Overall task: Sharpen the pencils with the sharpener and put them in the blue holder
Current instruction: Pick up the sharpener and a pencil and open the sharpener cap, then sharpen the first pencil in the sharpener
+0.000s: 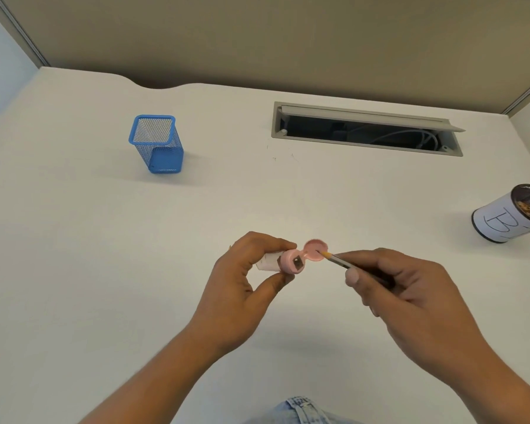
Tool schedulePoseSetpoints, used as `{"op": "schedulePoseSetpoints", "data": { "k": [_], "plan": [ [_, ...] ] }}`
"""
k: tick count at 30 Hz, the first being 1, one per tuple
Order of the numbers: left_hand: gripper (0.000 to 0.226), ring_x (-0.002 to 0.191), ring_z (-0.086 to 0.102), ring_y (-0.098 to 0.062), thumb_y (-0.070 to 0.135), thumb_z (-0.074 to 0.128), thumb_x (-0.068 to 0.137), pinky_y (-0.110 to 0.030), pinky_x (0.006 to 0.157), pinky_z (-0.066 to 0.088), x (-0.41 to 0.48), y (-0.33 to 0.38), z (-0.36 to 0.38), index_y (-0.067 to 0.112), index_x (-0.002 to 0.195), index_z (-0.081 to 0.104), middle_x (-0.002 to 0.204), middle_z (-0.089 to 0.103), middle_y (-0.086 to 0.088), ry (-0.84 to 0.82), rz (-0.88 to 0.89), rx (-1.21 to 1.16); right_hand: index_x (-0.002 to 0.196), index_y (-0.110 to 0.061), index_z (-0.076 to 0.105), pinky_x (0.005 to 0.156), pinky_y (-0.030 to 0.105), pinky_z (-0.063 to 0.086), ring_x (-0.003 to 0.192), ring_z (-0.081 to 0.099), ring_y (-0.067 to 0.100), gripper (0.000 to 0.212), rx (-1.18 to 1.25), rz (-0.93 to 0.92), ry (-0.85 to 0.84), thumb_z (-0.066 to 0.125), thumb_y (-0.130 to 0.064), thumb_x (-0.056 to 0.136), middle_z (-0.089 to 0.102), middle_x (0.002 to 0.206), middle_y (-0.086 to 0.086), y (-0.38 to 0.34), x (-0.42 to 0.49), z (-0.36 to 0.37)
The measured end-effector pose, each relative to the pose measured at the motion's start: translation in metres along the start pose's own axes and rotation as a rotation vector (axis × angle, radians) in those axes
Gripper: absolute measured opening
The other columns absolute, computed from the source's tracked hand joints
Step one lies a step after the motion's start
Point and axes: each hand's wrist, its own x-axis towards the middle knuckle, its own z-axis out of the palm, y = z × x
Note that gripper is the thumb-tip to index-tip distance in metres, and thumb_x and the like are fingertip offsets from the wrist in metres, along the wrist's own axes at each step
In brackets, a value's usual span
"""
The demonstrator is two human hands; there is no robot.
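Note:
My left hand (pixel 242 280) pinches a pink sharpener (pixel 291 261) with a white body, its round pink lid (pixel 315 250) flipped open to the right. My right hand (pixel 410 295) grips a pencil (pixel 338 260), whose sharpened tip points left and sits just by the open lid, a short way from the sharpener's hole. Most of the pencil's shaft is hidden inside my right hand. The blue mesh holder (pixel 158 145) stands upright at the far left of the white desk (pixel 104 255), and I see nothing inside it.
A black mesh cup (pixel 508 217) wrapped in white paper with handwriting stands at the right edge, holding shavings. An open cable hatch (pixel 364 130) is sunk in the desk's far side. A beige partition (pixel 288 41) rises behind the desk.

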Motion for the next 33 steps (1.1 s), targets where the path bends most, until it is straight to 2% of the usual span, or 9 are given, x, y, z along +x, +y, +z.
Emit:
{"op": "schedulePoseSetpoints", "data": {
  "k": [3, 7, 13, 19, 22, 25, 28, 31, 33],
  "plan": [
    [0.029, 0.100, 0.062, -0.011, 0.007, 0.075, 0.084, -0.009, 0.082, 0.040, 0.000, 0.001, 0.000, 0.026, 0.105, 0.068, 0.101, 0.066, 0.014, 0.023, 0.018, -0.019, 0.097, -0.041, 0.075, 0.059, 0.018, 0.051, 0.064, 0.062, 0.009, 0.023, 0.015, -0.001, 0.066, 0.076, -0.022, 0.085, 0.073, 0.077, -0.008, -0.005, -0.005, 0.000],
    [0.029, 0.097, 0.062, -0.010, 0.008, 0.076, 0.083, -0.008, 0.081, 0.040, 0.000, 0.005, -0.001, 0.029, 0.103, 0.068, 0.099, 0.065, 0.014, 0.021, 0.041, -0.008, 0.096, -0.035, 0.071, 0.057, 0.029, 0.053, 0.061, 0.062, 0.017, 0.023, 0.029, 0.026, 0.047, 0.079, -0.019, 0.081, 0.073, 0.075, -0.003, -0.009, -0.007, 0.001],
    [0.030, 0.098, 0.063, -0.013, 0.013, 0.077, 0.081, -0.014, 0.080, 0.044, 0.000, 0.008, -0.002, 0.032, 0.103, 0.070, 0.099, 0.064, 0.013, 0.025, 0.064, 0.025, 0.085, -0.034, 0.074, 0.053, 0.013, 0.047, 0.059, 0.062, 0.008, 0.017, -0.036, 0.032, 0.018, 0.078, -0.018, 0.082, 0.072, 0.070, -0.008, -0.006, -0.004, 0.004],
    [0.029, 0.100, 0.062, -0.015, 0.020, 0.073, 0.082, -0.027, 0.082, 0.047, 0.000, 0.009, -0.004, 0.032, 0.109, 0.072, 0.101, 0.062, 0.014, -0.075, 0.067, 0.110, 0.085, -0.037, 0.073, 0.049, 0.008, 0.040, 0.058, 0.058, 0.013, 0.017, -0.108, 0.011, 0.019, 0.076, -0.021, 0.082, 0.071, 0.072, -0.010, -0.003, -0.002, 0.003],
    [0.033, 0.101, 0.060, -0.015, 0.020, 0.074, 0.083, -0.028, 0.083, 0.047, 0.001, 0.009, -0.007, 0.034, 0.113, 0.072, 0.102, 0.061, 0.015, -0.121, 0.062, 0.143, 0.083, -0.037, 0.073, 0.050, 0.011, 0.043, 0.064, 0.060, 0.013, 0.018, -0.164, -0.054, 0.019, 0.076, -0.020, 0.081, 0.072, 0.081, -0.014, -0.003, -0.001, 0.001],
    [0.036, 0.101, 0.059, -0.011, 0.021, 0.075, 0.085, -0.020, 0.082, 0.043, 0.000, 0.010, -0.009, 0.034, 0.118, 0.070, 0.103, 0.059, 0.017, -0.196, 0.060, 0.174, 0.086, -0.037, 0.074, 0.053, 0.011, 0.042, 0.070, 0.061, 0.014, 0.020, -0.213, -0.147, 0.007, 0.078, -0.018, 0.083, 0.069, 0.084, -0.014, -0.004, 0.002, 0.001],
    [0.036, 0.099, 0.058, -0.009, 0.024, 0.075, 0.085, -0.014, 0.080, 0.042, 0.001, 0.011, -0.010, 0.032, 0.119, 0.069, 0.102, 0.058, 0.017, -0.235, 0.062, 0.156, 0.090, -0.041, 0.072, 0.055, 0.014, 0.046, 0.073, 0.063, 0.013, 0.013, -0.172, -0.199, 0.023, 0.072, -0.029, 0.084, 0.070, 0.087, -0.017, -0.005, 0.003, 0.003],
    [0.031, 0.097, 0.061, -0.010, 0.026, 0.073, 0.087, -0.019, 0.080, 0.045, 0.003, 0.013, -0.012, 0.036, 0.115, 0.067, 0.105, 0.062, 0.019, -0.262, 0.050, 0.135, 0.093, -0.038, 0.069, 0.057, 0.016, 0.049, 0.073, 0.064, 0.011, 0.009, -0.173, -0.244, 0.050, 0.071, -0.031, 0.088, 0.070, 0.089, -0.023, -0.001, 0.004, 0.003],
    [0.029, 0.099, 0.061, -0.007, 0.029, 0.070, 0.088, -0.022, 0.081, 0.047, 0.005, 0.013, -0.013, 0.039, 0.115, 0.063, 0.107, 0.065, 0.024, -0.303, 0.015, 0.146, 0.094, -0.033, 0.065, 0.057, 0.019, 0.047, 0.070, 0.060, 0.009, 0.003, -0.296, -0.334, 0.033, 0.067, -0.033, 0.092, 0.064, 0.084, -0.024, 0.003, 0.005, 0.005]
  ]
}}
